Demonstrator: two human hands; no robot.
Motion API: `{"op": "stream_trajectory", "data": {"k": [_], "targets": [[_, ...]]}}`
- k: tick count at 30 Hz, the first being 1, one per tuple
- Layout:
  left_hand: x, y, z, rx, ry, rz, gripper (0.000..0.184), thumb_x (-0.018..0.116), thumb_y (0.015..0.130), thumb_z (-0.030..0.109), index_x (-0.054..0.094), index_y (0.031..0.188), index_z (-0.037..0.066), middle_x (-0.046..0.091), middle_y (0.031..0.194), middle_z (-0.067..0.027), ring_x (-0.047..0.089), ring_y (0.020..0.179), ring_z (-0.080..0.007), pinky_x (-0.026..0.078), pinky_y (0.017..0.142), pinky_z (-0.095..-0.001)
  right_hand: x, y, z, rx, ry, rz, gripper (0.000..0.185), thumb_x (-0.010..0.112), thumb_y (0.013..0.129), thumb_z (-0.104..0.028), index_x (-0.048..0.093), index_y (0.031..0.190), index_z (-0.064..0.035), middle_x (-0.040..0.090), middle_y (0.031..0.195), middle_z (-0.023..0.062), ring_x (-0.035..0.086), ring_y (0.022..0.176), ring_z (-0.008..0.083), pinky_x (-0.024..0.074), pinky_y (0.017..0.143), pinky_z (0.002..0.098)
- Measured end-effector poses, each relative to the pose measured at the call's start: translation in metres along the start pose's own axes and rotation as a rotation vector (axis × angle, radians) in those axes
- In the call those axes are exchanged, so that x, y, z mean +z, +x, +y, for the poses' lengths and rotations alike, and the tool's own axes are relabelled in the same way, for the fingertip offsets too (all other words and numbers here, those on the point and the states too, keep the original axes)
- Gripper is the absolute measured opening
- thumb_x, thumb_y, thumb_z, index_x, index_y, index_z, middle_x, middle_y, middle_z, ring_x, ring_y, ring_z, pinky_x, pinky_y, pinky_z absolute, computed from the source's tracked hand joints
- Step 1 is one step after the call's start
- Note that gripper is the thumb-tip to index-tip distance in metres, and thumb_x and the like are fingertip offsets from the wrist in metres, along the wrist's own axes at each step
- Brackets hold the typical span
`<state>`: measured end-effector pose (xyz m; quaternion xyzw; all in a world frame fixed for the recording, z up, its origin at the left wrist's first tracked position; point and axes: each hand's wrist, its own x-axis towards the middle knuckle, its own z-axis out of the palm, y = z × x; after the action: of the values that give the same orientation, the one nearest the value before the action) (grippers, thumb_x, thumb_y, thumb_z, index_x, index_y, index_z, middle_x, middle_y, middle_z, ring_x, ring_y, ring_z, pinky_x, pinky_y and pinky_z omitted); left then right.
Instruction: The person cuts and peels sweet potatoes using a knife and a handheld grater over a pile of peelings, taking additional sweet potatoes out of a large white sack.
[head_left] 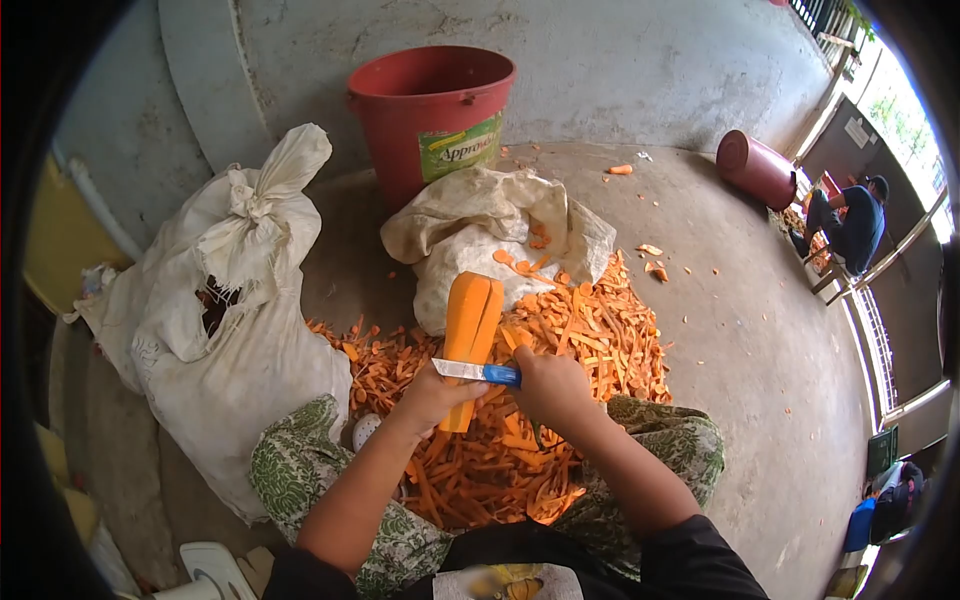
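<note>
My left hand (428,400) is wrapped round the lower part of a thick peeled carrot (468,318), which stands upright in front of me with a dark lengthwise line down its upper side. In my right hand (553,388) is a knife (462,370) with a blue handle, its short pale blade lying crosswise over the carrot and pointing left. An orange piece shows by my right fingers; whether it is attached cannot be made out. Below both hands spreads a heap of carrot peelings (500,470) between my legs, with round end slices among them.
A tied white sack (235,370) with a torn hole stands at left. Ahead, a crumpled sack (450,225) lies before a red tub (425,130). At far right a dark red bin (745,165) lies tipped near a seated person (860,230). Scraps dot the concrete floor (770,400).
</note>
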<state>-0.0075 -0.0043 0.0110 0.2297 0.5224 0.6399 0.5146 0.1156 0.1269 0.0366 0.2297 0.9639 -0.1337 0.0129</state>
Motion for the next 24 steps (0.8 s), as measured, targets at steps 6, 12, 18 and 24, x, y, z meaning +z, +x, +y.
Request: {"op": "stream_trajectory", "data": {"k": [6,12,18,24], "targets": [[0.001,-0.001,0.000,0.032,0.024,-0.021,0.020,0.059,0.077,0.000,0.052,0.096,0.000,0.057,0.078,-0.0054,0.058,0.063,-0.0138,0.050,0.054,-0.0263,0.015,0.006,0.004,0.033,0.019,0.064,0.012,0.051,0.075,-0.013,0.046,0.079,-0.0032,0.057,0.056,0.0123,0.058,0.051,0.0299,0.0454,0.047,0.0402],[0.000,-0.001,-0.008,-0.004,0.023,0.016,0.023,0.058,0.079,0.002,0.048,0.100,0.000,0.054,0.078,-0.0048,0.057,0.061,-0.0126,0.051,0.053,-0.0267,0.024,0.017,0.009,0.093,0.021,0.072,0.011,0.055,0.073,-0.013,0.050,0.080,-0.0054,0.058,0.057,0.0114,0.059,0.054,0.0295,0.0458,0.050,0.0401],[0.000,-0.002,-0.014,-0.009,-0.027,0.067,0.027,0.058,0.079,0.003,0.044,0.103,0.001,0.052,0.080,-0.0053,0.056,0.060,-0.0127,0.050,0.051,-0.0274,0.032,0.025,0.012,0.130,0.035,0.108,0.011,0.055,0.072,-0.013,0.051,0.080,-0.0057,0.059,0.060,0.0126,0.060,0.057,0.0303,0.0467,0.052,0.0404],[-0.001,-0.001,-0.017,-0.080,-0.033,0.102,0.026,0.058,0.079,0.003,0.045,0.101,0.000,0.053,0.079,-0.0062,0.056,0.059,-0.0135,0.048,0.049,-0.0276,0.030,0.032,0.012,0.139,0.080,0.073,0.012,0.053,0.073,-0.012,0.050,0.080,-0.0033,0.060,0.064,0.0154,0.061,0.061,0.0325,0.0481,0.055,0.0408]]}}
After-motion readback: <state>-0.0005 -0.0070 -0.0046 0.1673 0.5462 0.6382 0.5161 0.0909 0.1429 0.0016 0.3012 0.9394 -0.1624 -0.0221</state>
